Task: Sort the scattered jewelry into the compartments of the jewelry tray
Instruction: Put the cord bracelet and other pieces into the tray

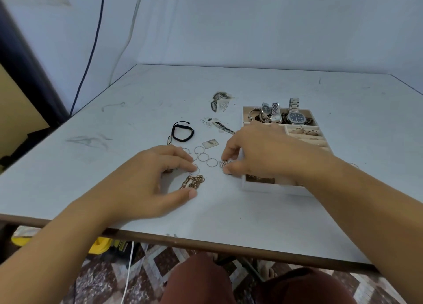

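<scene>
The white jewelry tray sits right of centre, with watches in its far compartment and rings in a side one. Several thin silver hoops lie scattered on the table beside a gold chain and a black braided bracelet. My left hand hovers over the hoops, its fingertips touching one and its thumb near the chain. My right hand reaches across the tray's near-left corner and pinches a small ridged silver piece at the table surface.
A small flat silver plate lies behind the hoops. Burn-like dark marks scar the white table. Cables hang down the wall at the back left. Yellow items lie on the floor under the table's near edge.
</scene>
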`<state>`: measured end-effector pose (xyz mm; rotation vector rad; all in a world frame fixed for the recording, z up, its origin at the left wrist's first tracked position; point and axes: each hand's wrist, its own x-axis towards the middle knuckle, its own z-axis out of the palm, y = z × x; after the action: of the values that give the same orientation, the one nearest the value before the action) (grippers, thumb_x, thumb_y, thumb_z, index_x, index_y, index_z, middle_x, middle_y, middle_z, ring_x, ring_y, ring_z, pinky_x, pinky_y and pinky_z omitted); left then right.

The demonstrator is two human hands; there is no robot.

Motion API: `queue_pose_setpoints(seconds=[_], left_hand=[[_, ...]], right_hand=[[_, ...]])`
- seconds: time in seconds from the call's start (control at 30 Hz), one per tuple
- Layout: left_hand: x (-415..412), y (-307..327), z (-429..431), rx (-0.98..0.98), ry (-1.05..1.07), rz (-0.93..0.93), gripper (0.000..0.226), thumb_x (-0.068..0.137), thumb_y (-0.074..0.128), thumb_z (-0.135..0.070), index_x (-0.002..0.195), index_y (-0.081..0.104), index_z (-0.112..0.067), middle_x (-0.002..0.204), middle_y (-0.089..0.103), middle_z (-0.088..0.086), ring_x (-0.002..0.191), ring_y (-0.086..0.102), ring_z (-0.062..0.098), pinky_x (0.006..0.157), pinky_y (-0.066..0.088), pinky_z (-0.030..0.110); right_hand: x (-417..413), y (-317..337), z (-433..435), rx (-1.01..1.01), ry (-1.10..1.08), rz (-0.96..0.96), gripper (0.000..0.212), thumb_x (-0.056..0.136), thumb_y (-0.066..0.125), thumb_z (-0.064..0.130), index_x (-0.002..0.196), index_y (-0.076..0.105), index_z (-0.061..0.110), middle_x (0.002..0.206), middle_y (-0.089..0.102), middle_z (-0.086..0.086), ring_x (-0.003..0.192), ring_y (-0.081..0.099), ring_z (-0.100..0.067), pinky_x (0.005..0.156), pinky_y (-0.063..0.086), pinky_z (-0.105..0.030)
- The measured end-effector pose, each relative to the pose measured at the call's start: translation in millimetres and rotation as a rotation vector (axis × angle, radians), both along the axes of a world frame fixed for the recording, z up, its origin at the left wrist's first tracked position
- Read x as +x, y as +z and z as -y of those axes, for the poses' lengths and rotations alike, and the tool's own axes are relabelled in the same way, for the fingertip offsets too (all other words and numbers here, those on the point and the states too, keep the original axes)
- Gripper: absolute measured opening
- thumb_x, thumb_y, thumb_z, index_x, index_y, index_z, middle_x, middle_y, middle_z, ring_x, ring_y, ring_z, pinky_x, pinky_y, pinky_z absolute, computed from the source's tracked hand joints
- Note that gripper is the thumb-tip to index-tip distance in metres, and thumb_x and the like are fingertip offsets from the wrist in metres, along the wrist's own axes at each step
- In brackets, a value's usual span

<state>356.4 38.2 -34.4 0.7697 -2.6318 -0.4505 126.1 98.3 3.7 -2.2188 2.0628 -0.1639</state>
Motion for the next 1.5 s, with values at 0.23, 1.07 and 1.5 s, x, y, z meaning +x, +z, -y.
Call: queue_pose_setpoints(seconds=[0.23, 1.07, 1.5], left_hand=[[-7, -6, 3, -0.011, -0.005, -0.040, 0.032, 0.077, 0.060, -0.059, 0.100, 0.069, -0.039, 0.117, 0.056, -0.027, 0.125, 0.041, -0.004, 0.099, 0.038, 0.020], [-55, 17, -9, -0.009, 0.000, -0.137, 0.009, 0.091, 0.056, -0.024, 0.086, 0.057, -0.032, 0.081, 0.059, -0.022, 0.083, 0.054, -0.007, 0.072, 0.038, 0.007], [-113, 30, -30, 0.066, -0.130, -0.407, 0.008, 0.092, 0.054, -0.030, 0.090, 0.054, -0.037, 0.095, 0.062, -0.015, 0.088, 0.058, -0.001, 0.077, 0.039, 0.005]], right_hand=[[0, -1, -1, 0.036, -0.035, 0.070, 0.024, 0.079, 0.066, 0.049, 0.097, 0.059, 0.036, 0.093, 0.059, 0.018, 0.103, 0.043, -0.009, 0.091, 0.023, -0.036], [-56, 10, -37, -0.254, 0.011, 0.395, 0.011, 0.083, 0.068, 0.025, 0.090, 0.070, 0.033, 0.072, 0.062, 0.024, 0.072, 0.055, -0.006, 0.064, 0.041, -0.009], [-89, -27, -63, -0.555, -0.091, 0.632, 0.010, 0.084, 0.069, 0.024, 0.084, 0.064, 0.033, 0.075, 0.064, 0.010, 0.067, 0.055, -0.007, 0.063, 0.044, -0.016]])
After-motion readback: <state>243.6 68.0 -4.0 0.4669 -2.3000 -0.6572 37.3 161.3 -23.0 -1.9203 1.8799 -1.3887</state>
